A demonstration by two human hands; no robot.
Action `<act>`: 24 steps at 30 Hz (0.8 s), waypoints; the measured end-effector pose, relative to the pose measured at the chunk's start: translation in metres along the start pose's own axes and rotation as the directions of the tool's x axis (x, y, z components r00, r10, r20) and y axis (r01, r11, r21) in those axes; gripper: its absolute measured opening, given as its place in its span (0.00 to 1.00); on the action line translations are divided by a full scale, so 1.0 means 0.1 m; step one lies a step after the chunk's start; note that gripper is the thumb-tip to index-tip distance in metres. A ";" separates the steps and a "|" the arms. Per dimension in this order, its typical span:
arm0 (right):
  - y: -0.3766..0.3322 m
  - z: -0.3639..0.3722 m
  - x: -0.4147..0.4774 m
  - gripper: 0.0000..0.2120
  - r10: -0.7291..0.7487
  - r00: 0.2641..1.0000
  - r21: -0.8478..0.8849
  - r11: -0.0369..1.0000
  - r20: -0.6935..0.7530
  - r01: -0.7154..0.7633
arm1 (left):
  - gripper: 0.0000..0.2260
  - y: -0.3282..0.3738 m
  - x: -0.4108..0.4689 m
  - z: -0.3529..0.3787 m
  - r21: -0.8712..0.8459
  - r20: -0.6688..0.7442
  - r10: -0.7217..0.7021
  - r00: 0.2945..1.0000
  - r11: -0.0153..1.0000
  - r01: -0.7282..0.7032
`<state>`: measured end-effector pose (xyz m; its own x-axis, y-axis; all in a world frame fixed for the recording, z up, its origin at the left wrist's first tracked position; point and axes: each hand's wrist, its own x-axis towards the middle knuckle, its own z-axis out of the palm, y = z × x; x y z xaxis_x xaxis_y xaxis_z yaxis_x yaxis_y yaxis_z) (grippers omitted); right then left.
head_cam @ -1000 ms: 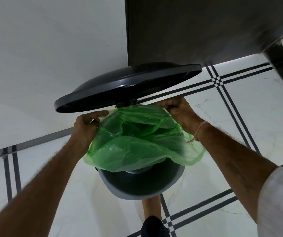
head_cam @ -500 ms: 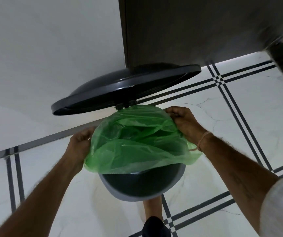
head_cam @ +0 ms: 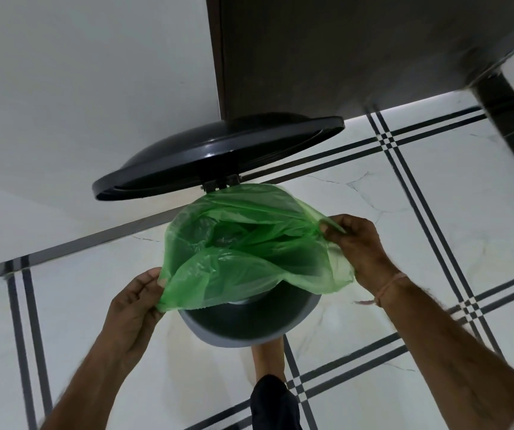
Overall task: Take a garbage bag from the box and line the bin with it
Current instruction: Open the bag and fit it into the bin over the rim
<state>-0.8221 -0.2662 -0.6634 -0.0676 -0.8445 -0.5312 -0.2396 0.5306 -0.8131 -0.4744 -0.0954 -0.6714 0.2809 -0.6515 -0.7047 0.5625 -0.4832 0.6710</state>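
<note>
A thin green garbage bag hangs open inside the round grey bin. Its far and left edges are folded over the rim, while the near edge lies loose across the mouth. My left hand grips the bag's near-left edge beside the rim. My right hand pinches the bag's right edge and holds it stretched outward past the rim. The bin's black lid stands open behind the bag. No box is in view.
My foot rests at the bin's base on the white marble floor with dark line inlays. A white wall and a dark wooden panel stand behind the bin.
Both hands have slid along the bag's edge from the back of the rim toward me. The left now grips near the front-left; the right pulls the edge out to the right.
</note>
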 end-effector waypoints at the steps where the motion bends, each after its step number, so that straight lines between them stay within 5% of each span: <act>1: 0.02 -0.02 -0.03 0.02 0.005 1.000 -0.012 1.000 -0.030 -0.006 | 0.22 0.00 -0.02 -0.01 0.020 -0.012 0.005 1.000 1.000 -0.005; 7: 0.05 0.00 -0.31 0.09 0.073 0.979 0.141 0.989 -0.191 -0.046 | 0.07 0.01 -0.21 0.03 0.193 -0.205 -0.051 0.977 0.977 0.091; 12: 0.21 -0.05 -0.52 0.03 0.211 0.977 0.507 0.840 0.024 -0.194 | 0.18 0.00 -0.35 0.10 -0.211 -0.152 -0.307 0.940 0.939 0.272; 14: 0.32 -0.05 -0.60 0.17 0.242 0.957 0.611 0.737 0.162 -0.290 | 0.23 -0.05 -0.39 0.13 -0.368 -0.127 -0.338 0.932 0.889 0.272; 18: 0.50 -0.03 -0.67 0.14 0.325 0.907 0.649 0.635 0.267 -0.419 | 0.16 -0.16 -0.41 0.15 -0.507 -0.113 -0.353 0.929 0.824 0.252; 21: 0.52 -0.01 -0.61 0.25 0.299 0.926 0.646 0.666 0.229 -0.374 | 0.13 -0.18 -0.31 0.07 -0.446 -0.190 -0.336 0.923 0.867 0.223; 23: 0.42 -0.01 -0.52 0.04 0.263 0.956 0.612 0.738 0.126 -0.284 | 0.17 -0.13 -0.25 0.04 -0.274 -0.266 -0.276 0.924 0.940 0.202; 24: 0.37 -0.02 -0.45 0.13 0.250 0.966 0.561 0.792 0.063 -0.241 | 0.19 -0.10 -0.24 0.03 -0.168 -0.278 -0.222 0.935 0.969 0.181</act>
<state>-0.8303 -0.2085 -0.6693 -0.0645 -0.6789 -0.7314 0.3699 0.6644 -0.6494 -0.4892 -0.0773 -0.6604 0.3533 -0.3391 -0.8719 0.7267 -0.4874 0.4840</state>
